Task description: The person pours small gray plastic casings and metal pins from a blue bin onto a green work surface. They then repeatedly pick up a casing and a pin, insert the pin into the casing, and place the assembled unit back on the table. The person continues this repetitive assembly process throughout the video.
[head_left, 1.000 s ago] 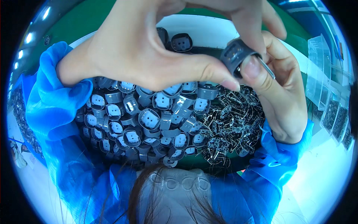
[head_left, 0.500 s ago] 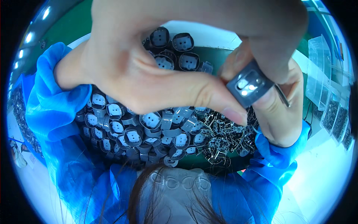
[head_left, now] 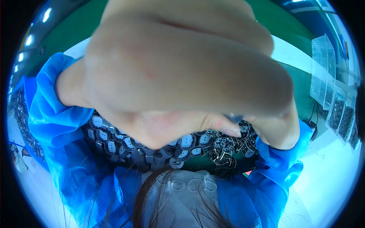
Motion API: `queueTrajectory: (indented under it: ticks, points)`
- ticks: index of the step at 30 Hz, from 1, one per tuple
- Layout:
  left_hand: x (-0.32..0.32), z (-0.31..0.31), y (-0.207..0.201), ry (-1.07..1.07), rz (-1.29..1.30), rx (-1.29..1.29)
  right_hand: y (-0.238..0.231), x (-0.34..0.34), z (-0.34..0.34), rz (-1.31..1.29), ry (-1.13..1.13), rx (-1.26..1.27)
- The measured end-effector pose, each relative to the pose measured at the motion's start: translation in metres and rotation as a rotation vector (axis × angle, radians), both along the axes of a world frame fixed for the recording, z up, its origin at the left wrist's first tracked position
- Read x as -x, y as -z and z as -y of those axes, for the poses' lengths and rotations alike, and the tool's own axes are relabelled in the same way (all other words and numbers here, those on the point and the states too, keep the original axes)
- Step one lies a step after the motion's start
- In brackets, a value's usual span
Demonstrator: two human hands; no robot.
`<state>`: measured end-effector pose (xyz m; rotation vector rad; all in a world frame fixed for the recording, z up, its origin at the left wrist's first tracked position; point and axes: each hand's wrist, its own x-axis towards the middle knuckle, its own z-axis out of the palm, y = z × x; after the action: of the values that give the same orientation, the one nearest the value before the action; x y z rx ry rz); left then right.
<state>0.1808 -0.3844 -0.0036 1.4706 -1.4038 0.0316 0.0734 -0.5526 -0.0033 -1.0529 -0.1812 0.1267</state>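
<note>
My left hand [head_left: 182, 72] reaches across the middle, close to the camera, its fingers curled and its thumb pointing right. Beyond the thumb tip shows a sliver of a dark grey plastic part [head_left: 235, 118], pinched between my two hands. My right hand [head_left: 279, 127] is behind on the right, mostly covered by the left one; its thumb side meets the same part. How its fingers sit is hidden. Below the hands lies a pile of grey rounded-square plastic parts [head_left: 110, 147] with pale faces. Beside that pile is a tangle of small shiny metal pieces [head_left: 224, 148].
Clear plastic bins [head_left: 323, 72] stand at the right, the nearer ones [head_left: 338, 114] holding small dark pieces. At the far left, a blue container [head_left: 28, 89] sits by more small parts. A green surface with a white edge [head_left: 292, 51] runs behind my hands.
My left hand has turned over and closed further, its back and curled fingers now covering most of the grey part. The metal pin seen at my right hand is now hidden.
</note>
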Motion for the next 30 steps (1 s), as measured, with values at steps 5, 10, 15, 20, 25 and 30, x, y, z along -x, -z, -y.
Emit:
queueTrajectory:
  ticks: [5,10,15,20,25,30]
  points:
    - [-0.014,0.002,0.0,0.004,-0.004,-0.01,-0.021,-0.02,0.021,-0.174,0.02,0.444]
    - [-0.061,-0.003,-0.012,-0.177,-0.193,-0.332,-0.027,-0.03,0.051,0.087,0.2,1.287]
    - [-0.128,-0.024,0.037,-0.28,-0.141,-0.431,-0.025,-0.021,0.058,0.145,0.088,1.515]
    - [-0.103,-0.016,0.016,-0.494,0.213,-0.573,-0.022,-0.02,0.059,0.071,0.017,1.499]
    - [-0.093,-0.013,0.001,0.037,0.323,-0.551,-0.026,-0.021,0.058,0.039,-0.015,1.539]
    - [-0.062,-0.01,0.006,0.143,0.068,-0.563,-0.035,-0.025,0.057,0.045,0.06,1.368]
